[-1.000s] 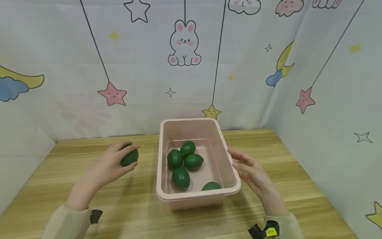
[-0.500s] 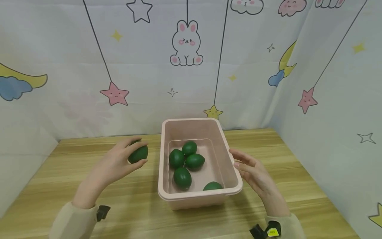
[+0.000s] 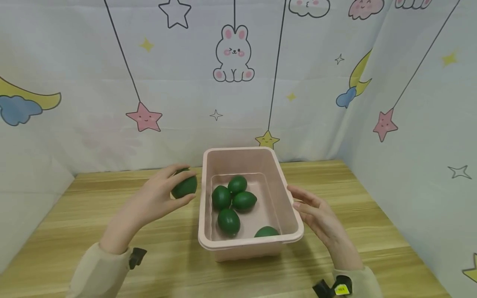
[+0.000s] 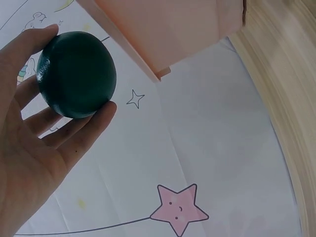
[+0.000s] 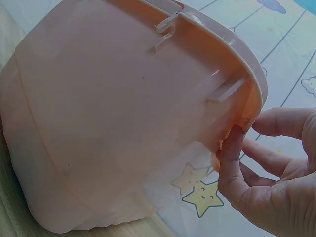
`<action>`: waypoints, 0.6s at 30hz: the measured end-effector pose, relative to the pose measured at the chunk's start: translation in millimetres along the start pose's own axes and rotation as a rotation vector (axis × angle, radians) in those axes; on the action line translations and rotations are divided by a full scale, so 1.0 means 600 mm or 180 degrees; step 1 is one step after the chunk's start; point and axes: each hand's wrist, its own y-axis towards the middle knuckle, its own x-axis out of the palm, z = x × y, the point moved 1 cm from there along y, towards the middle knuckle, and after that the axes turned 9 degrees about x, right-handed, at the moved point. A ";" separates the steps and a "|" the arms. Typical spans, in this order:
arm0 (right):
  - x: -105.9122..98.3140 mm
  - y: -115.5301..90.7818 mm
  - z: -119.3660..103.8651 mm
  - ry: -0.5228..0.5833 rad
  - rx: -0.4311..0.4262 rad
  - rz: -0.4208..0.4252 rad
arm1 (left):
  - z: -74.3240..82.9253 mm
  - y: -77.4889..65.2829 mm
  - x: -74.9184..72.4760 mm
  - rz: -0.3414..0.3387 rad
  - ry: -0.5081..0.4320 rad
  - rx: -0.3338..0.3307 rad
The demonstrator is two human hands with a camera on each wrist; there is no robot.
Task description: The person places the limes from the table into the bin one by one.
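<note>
My left hand (image 3: 162, 193) holds a glossy dark green lime (image 3: 185, 187) between thumb and fingers, above the table just left of the pink plastic bin (image 3: 250, 244). In the left wrist view the lime (image 4: 78, 75) is gripped near the fingertips, apart from the bin wall (image 4: 182, 29). Several similar limes lie inside the bin: a cluster at its left, including a lime (image 3: 229, 222) toward the front, and one lime (image 3: 266, 232) partly hidden by the front rim. My right hand (image 3: 318, 219) pinches the bin's right rim, as the right wrist view shows at the rim (image 5: 254, 94).
The bin stands on a wood-grain table (image 3: 171, 248). Behind and to the right hangs a white curtain (image 3: 179, 82) printed with stars, clouds and a rabbit. Both wrists carry black straps (image 3: 138, 257) over light sleeves.
My left hand has moved right and slightly up with the lime, coming close to the bin's left rim. The right hand keeps its place on the rim, and the limes inside lie unchanged.
</note>
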 end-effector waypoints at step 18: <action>-0.001 0.002 0.001 0.0025 0.0049 0.0013 | 0.040 0.051 0.000 -0.0344 -0.0023 0.0359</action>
